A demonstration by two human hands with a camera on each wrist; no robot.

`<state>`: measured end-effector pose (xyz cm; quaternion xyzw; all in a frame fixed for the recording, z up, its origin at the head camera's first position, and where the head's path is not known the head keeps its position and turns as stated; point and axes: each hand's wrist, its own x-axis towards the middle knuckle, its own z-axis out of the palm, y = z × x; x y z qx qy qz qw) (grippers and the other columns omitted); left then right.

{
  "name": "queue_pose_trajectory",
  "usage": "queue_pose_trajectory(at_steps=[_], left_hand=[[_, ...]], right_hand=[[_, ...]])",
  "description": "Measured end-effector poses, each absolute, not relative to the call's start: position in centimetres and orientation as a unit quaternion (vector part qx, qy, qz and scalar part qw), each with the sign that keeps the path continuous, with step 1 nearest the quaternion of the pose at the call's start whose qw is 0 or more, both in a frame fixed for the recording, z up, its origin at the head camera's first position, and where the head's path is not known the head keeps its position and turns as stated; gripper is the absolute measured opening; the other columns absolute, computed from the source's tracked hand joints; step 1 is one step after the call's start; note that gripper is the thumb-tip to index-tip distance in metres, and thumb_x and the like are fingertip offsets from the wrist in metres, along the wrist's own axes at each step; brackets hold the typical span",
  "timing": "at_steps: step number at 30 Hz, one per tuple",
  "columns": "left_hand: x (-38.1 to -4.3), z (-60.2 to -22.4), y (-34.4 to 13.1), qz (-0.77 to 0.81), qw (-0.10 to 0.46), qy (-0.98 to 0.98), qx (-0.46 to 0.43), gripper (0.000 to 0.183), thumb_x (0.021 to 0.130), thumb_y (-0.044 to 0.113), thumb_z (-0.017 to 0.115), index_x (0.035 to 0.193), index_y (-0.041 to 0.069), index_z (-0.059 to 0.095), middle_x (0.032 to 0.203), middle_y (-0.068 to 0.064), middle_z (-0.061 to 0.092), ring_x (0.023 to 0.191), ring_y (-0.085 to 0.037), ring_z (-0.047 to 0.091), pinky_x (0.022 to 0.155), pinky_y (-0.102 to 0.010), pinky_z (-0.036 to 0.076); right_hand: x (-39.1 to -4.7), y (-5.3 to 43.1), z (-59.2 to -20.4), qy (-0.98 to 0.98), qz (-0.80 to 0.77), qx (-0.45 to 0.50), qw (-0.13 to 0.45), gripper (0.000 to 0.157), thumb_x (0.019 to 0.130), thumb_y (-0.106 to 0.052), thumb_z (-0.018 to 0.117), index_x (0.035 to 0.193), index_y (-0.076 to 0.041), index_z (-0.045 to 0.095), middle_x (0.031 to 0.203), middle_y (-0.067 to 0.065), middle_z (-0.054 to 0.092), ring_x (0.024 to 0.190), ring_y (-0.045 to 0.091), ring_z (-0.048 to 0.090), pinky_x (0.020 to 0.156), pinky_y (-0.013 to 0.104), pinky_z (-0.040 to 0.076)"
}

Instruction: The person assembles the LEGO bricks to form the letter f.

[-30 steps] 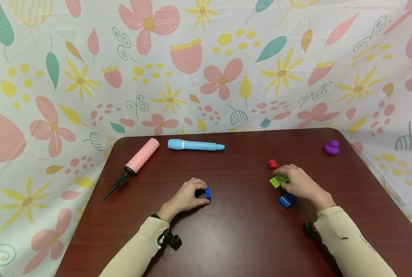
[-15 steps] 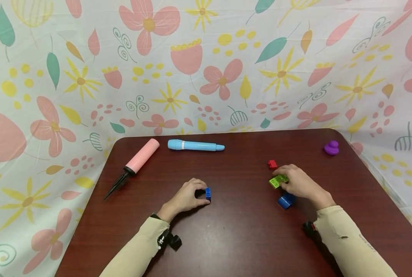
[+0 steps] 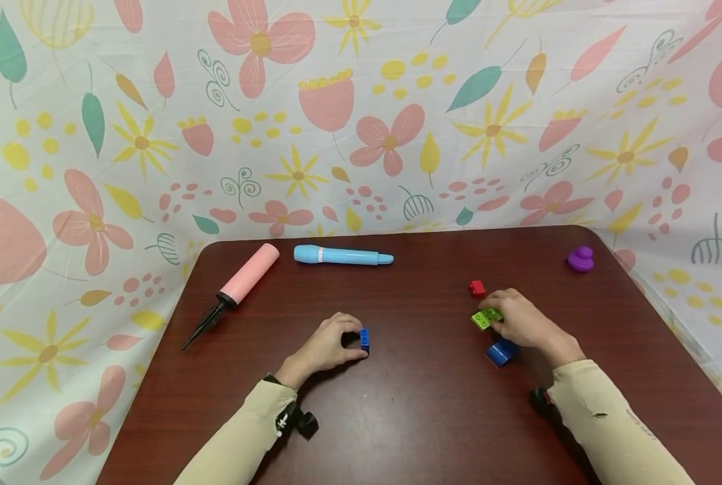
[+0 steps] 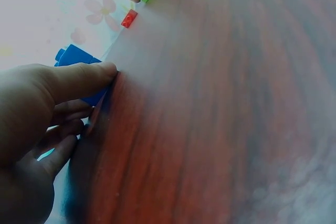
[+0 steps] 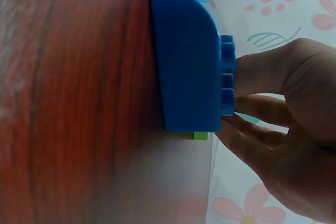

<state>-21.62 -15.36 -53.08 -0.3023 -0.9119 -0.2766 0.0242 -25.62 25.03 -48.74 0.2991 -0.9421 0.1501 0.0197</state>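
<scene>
My left hand [image 3: 326, 345] pinches a small blue toy building brick [image 3: 364, 341] between thumb and fingertips, at the middle of the table. In the left wrist view this brick [image 4: 76, 56] stands mostly behind the thumb. Over to the right, the fingers of my right hand [image 3: 527, 322] grip a lime green building brick [image 3: 481, 319] by its near end. A darker blue brick with a curved side [image 3: 502, 351] lies just below that hand. From the right wrist, the curved brick [image 5: 189, 66] hides nearly all of the green one, leaving a thin strip [image 5: 200, 136].
Just beyond the green brick lies a red brick [image 3: 477, 288]. Along the back of the brown table [image 3: 421, 417] are a pink hand pump [image 3: 249, 273], a light blue microphone-shaped stick [image 3: 344, 255] and a purple knobbed toy [image 3: 581, 259]. A flowered cloth [image 3: 391, 87] hangs behind.
</scene>
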Motion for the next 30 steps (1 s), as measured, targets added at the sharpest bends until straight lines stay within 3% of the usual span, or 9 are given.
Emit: queue_pose_trajectory(at_steps=[11, 21, 30], left_hand=[[-21.78, -53.02, -15.39, -0.277, 0.014, -0.914, -0.295, 0.037, 0.077, 0.035, 0.083, 0.105, 0.013, 0.073, 0.111, 0.002, 0.067, 0.11, -0.015, 0.057, 0.095, -0.035, 0.048], [-21.72, -53.09, -15.46, -0.274, 0.017, -0.914, -0.299, 0.036, 0.077, 0.035, 0.084, 0.103, 0.012, 0.073, 0.111, 0.001, 0.067, 0.109, -0.016, 0.058, 0.094, -0.035, 0.048], [-21.66, -52.9, -15.44, -0.279, 0.021, -0.911, -0.303, 0.036, 0.076, 0.034, 0.084, 0.103, 0.013, 0.074, 0.109, 0.003, 0.067, 0.107, -0.015, 0.058, 0.093, -0.035, 0.048]], right_hand=[[-25.99, 25.03, -48.84, -0.938, 0.128, 0.319, 0.043, 0.026, 0.073, 0.003, 0.079, 0.097, -0.002, 0.073, 0.1, 0.014, 0.068, 0.096, 0.035, 0.06, 0.082, 0.051, 0.051], [-26.14, 25.31, -48.91, -0.941, 0.141, 0.308, 0.011, 0.025, 0.077, -0.001, 0.078, 0.101, -0.003, 0.073, 0.104, 0.014, 0.069, 0.099, 0.034, 0.063, 0.084, 0.052, 0.052], [-26.48, 25.81, -48.9, -0.932, 0.15, 0.33, 0.021, 0.025, 0.076, 0.002, 0.079, 0.1, -0.004, 0.075, 0.1, 0.01, 0.072, 0.096, 0.03, 0.066, 0.082, 0.049, 0.055]])
